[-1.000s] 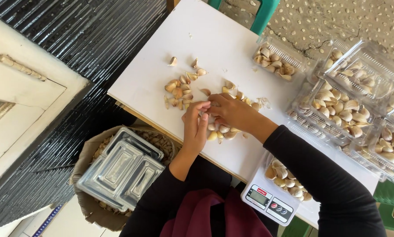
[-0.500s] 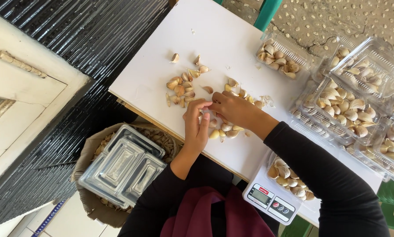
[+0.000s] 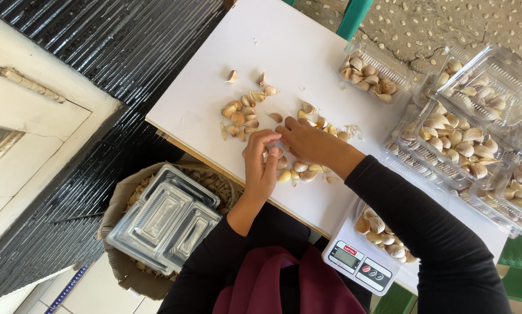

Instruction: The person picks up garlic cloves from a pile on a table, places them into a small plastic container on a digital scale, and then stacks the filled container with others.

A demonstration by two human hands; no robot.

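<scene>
Loose garlic cloves (image 3: 240, 113) lie scattered on a white table (image 3: 284, 52). My left hand (image 3: 261, 166) curls its fingers around cloves at the near edge of the pile. My right hand (image 3: 310, 142) reaches in from the right. Its fingertips meet the left hand's fingers over the same cloves (image 3: 299, 171), and what it holds is hidden. Both arms are in black sleeves.
Several clear plastic trays of cloves (image 3: 453, 136) stand at the right, and one more tray (image 3: 368, 75) sits farther back. A white digital scale (image 3: 360, 261) carries a filled tray at the near edge. A basket holding stacked empty trays (image 3: 165, 218) stands below the table's left side.
Both hands stay over the same small heap of cloves, with only slight finger movement. The view has shifted a little.
</scene>
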